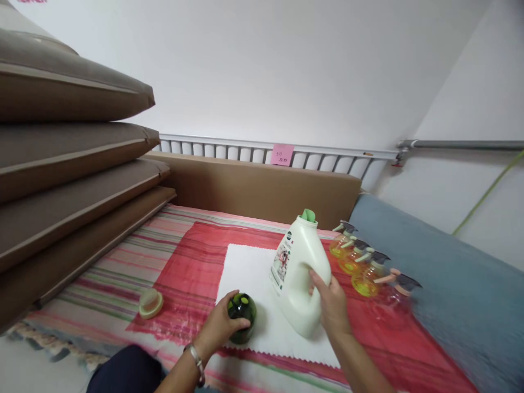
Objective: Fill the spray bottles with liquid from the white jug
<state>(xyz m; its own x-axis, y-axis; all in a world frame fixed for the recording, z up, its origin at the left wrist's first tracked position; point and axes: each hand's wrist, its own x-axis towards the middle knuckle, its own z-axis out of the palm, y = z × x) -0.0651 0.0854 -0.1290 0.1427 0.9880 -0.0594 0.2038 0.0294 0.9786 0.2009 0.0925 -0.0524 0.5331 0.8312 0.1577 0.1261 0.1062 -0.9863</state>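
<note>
My right hand (331, 303) is wrapped round the handle of a large white detergent jug (298, 273) with a green spout, which leans tilted on a white cloth (249, 270). My left hand (221, 325), with a bracelet on the wrist, grips a small dark green bottle (242, 315) standing on the same cloth, just left of the jug. The bottle's top shows pale spots; its cap is off.
A pale round cap (150, 303) lies on the striped red mat at left. Several spray bottles (360, 267) with yellow liquid stand in a row to the right. Stacked brown cushions (69, 164) fill the left; a cardboard panel (262, 188) and a blue cover (450, 295) border the mat.
</note>
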